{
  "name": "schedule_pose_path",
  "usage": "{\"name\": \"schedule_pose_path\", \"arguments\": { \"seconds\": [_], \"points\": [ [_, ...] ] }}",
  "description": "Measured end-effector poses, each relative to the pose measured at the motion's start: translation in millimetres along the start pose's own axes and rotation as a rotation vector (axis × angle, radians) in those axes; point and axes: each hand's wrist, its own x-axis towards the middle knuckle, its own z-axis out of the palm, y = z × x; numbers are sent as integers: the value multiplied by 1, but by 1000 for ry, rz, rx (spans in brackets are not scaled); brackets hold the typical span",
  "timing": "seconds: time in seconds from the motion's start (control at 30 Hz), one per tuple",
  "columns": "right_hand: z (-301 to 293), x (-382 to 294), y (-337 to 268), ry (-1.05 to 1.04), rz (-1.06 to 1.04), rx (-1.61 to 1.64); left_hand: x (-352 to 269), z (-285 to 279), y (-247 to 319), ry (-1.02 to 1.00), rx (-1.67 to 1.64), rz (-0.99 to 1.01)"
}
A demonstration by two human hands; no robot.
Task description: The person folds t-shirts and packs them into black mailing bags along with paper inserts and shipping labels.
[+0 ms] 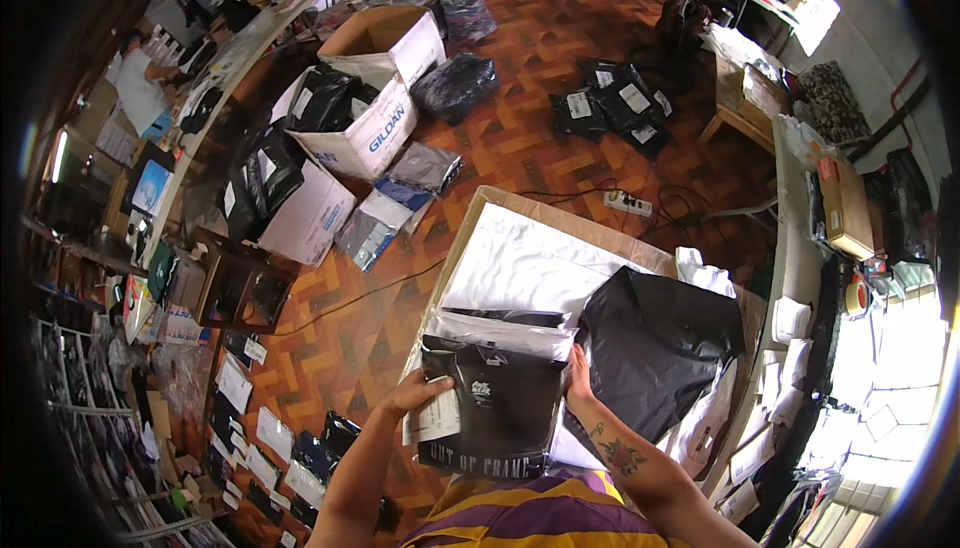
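Between my two hands is a stack of folded shirts in clear plastic bags (502, 390), a black printed one on top and white ones beneath. My left hand (424, 392) grips the stack's left side, its thumb over the top and a white paper slip (439, 419) under it. On the right side, my right hand (577, 372) holds the edge, its fingers partly hidden. A large black plastic mailer bag (660, 345) lies just right of that hand. Beyond the stack, white fabric (525, 255) covers much of the cardboard-edged table (577, 210).
Cartons (356, 135) with black parcels stand on the wooden floor (375, 308), upper left. More black parcels (619, 105) and a power strip (627, 203) lie beyond the table. Rolled white packets (791, 319) line the right side. A person (142, 90) is at the far-left counter.
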Motion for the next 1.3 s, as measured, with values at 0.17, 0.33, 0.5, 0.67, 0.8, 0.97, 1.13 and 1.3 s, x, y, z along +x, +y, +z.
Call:
{"name": "schedule_pose_path", "arguments": {
  "seconds": [0.17, 0.33, 0.5, 0.67, 0.8, 0.97, 1.13, 1.3],
  "points": [
    [27, -32, -52, -143, 333, -136, 9, -23, -25, 86, -22, 24],
    [19, -56, 18, 227, 283, 263, -11, -19, -25, 24, -261, -75],
    [6, -75, 1, -181, 581, 716, -8, -42, -58, -58, -205, 4],
    [-6, -118, -34, -19, 775, 761, -13, -21, -15, -138, -162, 87],
    [-21, -157, -27, 129, 531, 890, 0, 3, 22, -256, 117, 32],
    [-83, -158, 11, 128, 148, 542, 36, 122, 102, -447, 378, -33],
    [-98, -127, 2, 303, 409, 822, 113, 153, 79, -418, 548, -150],
    [-84, -148, -40, 127, 555, 547, 112, 144, 92, -425, 602, -216]
  ]
}}
